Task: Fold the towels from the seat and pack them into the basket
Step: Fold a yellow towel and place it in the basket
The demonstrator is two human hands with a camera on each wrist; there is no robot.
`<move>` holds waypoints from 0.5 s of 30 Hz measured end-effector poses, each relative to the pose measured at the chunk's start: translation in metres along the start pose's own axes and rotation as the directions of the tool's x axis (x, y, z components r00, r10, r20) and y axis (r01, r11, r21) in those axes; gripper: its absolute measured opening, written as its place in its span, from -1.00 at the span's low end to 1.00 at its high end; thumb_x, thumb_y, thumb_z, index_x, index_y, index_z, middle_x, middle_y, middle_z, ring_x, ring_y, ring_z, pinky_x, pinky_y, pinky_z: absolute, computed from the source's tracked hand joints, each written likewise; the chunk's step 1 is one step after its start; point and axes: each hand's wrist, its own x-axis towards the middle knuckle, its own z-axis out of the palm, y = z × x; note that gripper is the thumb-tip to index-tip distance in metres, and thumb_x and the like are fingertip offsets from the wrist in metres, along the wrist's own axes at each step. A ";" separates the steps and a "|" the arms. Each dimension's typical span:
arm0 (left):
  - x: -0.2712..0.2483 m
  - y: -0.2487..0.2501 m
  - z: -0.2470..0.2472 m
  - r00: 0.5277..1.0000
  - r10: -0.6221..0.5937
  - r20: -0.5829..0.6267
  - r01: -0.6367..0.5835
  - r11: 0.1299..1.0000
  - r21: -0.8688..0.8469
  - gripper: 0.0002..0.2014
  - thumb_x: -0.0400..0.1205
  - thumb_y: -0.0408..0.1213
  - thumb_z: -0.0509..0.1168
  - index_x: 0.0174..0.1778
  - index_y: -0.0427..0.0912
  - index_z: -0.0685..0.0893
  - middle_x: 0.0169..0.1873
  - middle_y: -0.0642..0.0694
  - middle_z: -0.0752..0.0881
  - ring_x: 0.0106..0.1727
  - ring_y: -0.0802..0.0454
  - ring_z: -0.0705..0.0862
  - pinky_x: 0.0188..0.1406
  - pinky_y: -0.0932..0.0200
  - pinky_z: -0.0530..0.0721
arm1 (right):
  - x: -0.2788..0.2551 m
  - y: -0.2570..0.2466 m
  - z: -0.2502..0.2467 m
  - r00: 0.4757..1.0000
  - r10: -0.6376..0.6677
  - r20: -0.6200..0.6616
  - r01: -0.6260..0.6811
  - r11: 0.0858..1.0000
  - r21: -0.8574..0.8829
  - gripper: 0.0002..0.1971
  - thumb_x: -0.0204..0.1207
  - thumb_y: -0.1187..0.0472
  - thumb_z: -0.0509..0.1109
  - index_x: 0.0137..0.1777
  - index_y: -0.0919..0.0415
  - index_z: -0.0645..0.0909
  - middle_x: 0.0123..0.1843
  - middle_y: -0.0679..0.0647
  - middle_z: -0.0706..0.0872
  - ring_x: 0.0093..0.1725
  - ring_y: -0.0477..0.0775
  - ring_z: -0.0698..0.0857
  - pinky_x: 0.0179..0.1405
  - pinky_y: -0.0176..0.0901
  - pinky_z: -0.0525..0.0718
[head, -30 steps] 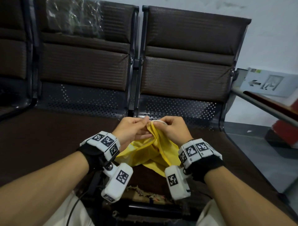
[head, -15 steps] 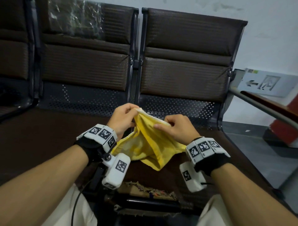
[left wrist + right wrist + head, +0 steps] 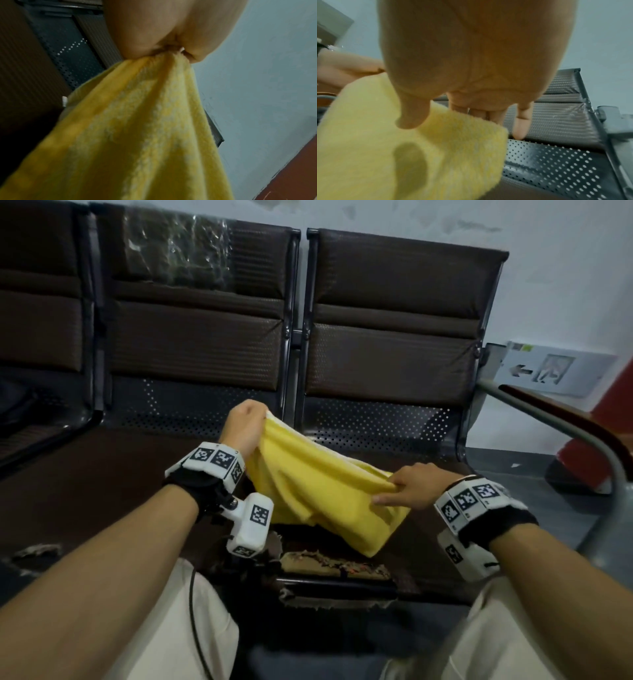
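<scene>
left hand (image 3: 244, 426): raised at far left, fist closed, pinching a bunched corner of the yellow towel (image 3: 318, 491) | right hand (image 3: 412, 486): lower, nearer, to the right, thumb and fingers apparently pinching the towel's edge, index finger extended | forearms: both bare, reaching forward, wrists banded

Yellow towel (image 3: 318, 491), brown perforated seat (image 3: 102, 491)

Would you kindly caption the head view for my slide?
Left hand and right hand stretch a yellow towel above the seat.
</scene>
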 end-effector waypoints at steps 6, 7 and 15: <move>0.004 -0.006 -0.006 0.998 -0.008 -0.059 0.021 0.972 0.234 -0.75 0.61 -0.26 0.05 -0.19 -0.21 0.63 -0.22 -0.13 0.60 -0.10 -0.13 0.53 -0.10 0.03 0.40 | 0.001 0.010 -0.007 0.921 0.212 -0.328 -0.183 0.976 0.115 -0.76 0.50 0.14 0.30 0.13 0.09 0.66 0.13 0.22 0.69 0.12 0.29 0.66 0.05 0.06 0.67; 0.005 -0.008 -0.007 0.997 0.002 -0.076 0.018 0.966 0.258 -0.73 0.61 -0.24 0.04 -0.14 -0.25 0.62 -0.19 -0.15 0.60 -0.10 -0.15 0.53 -0.10 0.02 0.40 | 0.002 0.012 -0.008 0.877 0.246 -0.412 -0.181 0.965 0.190 -0.77 0.47 0.19 0.32 0.08 0.07 0.70 0.06 0.21 0.72 0.08 0.29 0.68 -0.04 0.02 0.65; 0.020 -0.033 0.010 0.998 0.059 -0.020 -0.043 0.880 0.474 -0.73 0.73 -0.14 0.06 0.16 -0.24 0.53 -0.02 -0.19 0.61 0.06 -0.20 0.58 -0.08 0.05 0.43 | 0.011 0.023 -0.009 0.863 0.188 -0.469 -0.121 0.978 0.169 -0.84 0.40 0.12 0.50 -0.02 -0.02 0.77 -0.04 0.06 0.77 0.06 0.19 0.70 0.00 0.02 0.63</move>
